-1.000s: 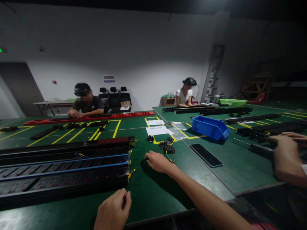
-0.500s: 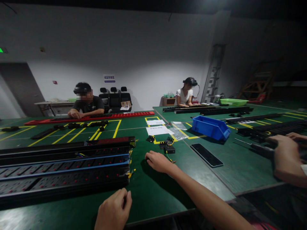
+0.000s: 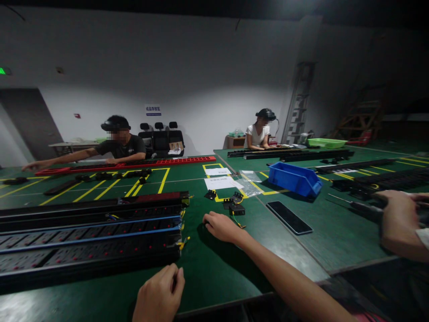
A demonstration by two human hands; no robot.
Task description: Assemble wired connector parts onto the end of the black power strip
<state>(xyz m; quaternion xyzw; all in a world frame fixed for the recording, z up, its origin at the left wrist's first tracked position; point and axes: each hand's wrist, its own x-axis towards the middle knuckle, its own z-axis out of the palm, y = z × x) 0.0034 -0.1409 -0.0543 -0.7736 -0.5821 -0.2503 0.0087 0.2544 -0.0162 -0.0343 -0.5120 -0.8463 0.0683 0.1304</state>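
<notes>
My left hand (image 3: 159,293) rests at the table's front edge, its fingers curled into a loose fist with nothing visible in it. Farther forward, my right hand (image 3: 223,226) lies on the green table (image 3: 214,264), fingers bent under and no object showing in them. Just beyond it are small black brackets (image 3: 233,199) and a black end piece (image 3: 237,209) with a yellow-green wire. To the left lie several long black power strips (image 3: 110,239) with red dots along them, some edged in blue; yellow-green wires stick out at their near ends.
A phone (image 3: 288,217) and a blue bin (image 3: 294,179) are to the right. Papers (image 3: 221,182) and a clear bag (image 3: 250,185) lie behind. Close at right, a co-worker's hand (image 3: 400,214) holds a screwdriver (image 3: 365,208). Two people sit across the table, one by a red rail (image 3: 187,161).
The co-worker at the far left has stretched an arm out leftward along the red rail. The neighbouring hand at right has shifted slightly. My own hands have stayed put.
</notes>
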